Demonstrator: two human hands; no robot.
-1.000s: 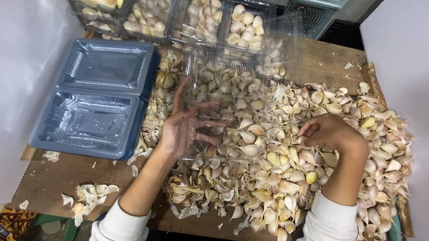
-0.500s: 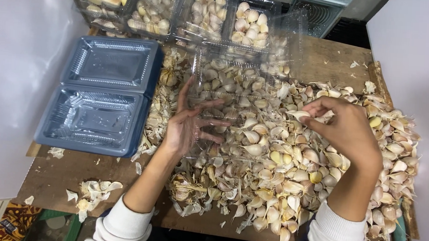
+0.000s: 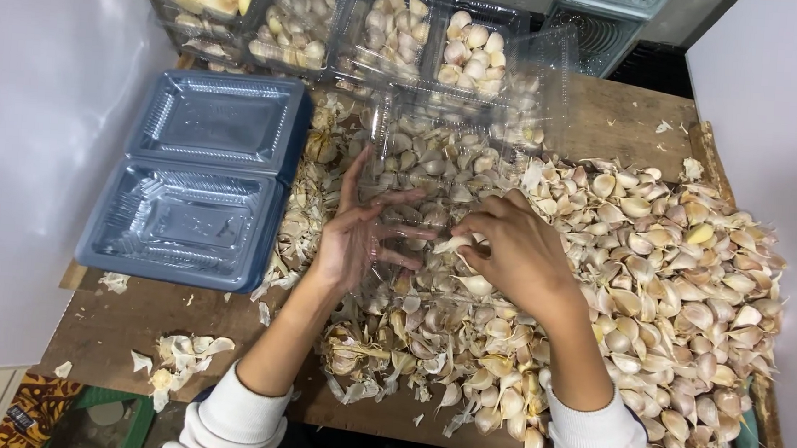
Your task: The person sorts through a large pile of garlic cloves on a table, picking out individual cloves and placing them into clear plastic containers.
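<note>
Pinching papery garlic cloves (image 3: pixel 655 258), both hands (image 3: pixel 517 250) meet over a clear plastic tray (image 3: pixel 439 162).

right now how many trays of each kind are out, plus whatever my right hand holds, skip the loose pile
filled clear trays, top row: 4
open clear tray under the left hand: 1
blue stack of empty trays: 1
garlic clove pinched in the right hand: 1
total: 7

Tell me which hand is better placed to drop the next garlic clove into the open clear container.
Right. The right hand pinches a garlic clove at the clear container, beside the clove pile; the left hand, fingers spread, steadies that container.
</note>
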